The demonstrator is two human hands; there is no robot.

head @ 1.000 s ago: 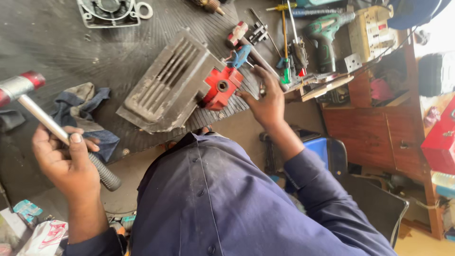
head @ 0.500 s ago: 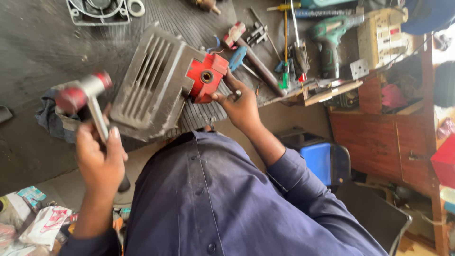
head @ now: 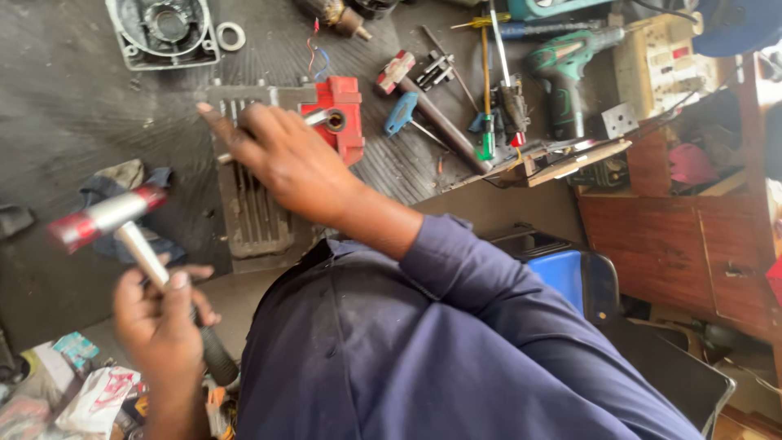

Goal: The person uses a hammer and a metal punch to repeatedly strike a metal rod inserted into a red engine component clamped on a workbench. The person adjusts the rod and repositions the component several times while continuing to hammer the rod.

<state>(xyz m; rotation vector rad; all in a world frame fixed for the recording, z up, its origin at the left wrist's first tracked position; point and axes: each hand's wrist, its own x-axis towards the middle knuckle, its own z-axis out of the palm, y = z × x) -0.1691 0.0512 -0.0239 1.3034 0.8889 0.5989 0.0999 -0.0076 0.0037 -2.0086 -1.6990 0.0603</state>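
Gripping the dark handle of a mallet, the left hand sits low on the left, its fingers closed round the shaft and the silver head with red ends raised above a blue-grey rag. That mallet looks top-heavy, so holding it far down the handle seems to give swing but less control.

Further right, the right hand lies across the finned grey motor housing and its red end piece, fingers spread and pressing down rather than wrapped; whether they pinch the small metal pin near the red part I cannot tell. The housing is cast metal, stiff and probably heavy, with ribs that offer grip along the sides; the red piece looks smoother and likelier to slip.

Both rest on a dark ribbed rubber mat covering the table, which should keep the casting from sliding. Above lie a grey end cover and a loose ring. To the right are a second mallet, screwdrivers and a green cordless drill. Beyond the table edge stand a brown wooden cabinet and a blue bin; the room is a crowded workshop.
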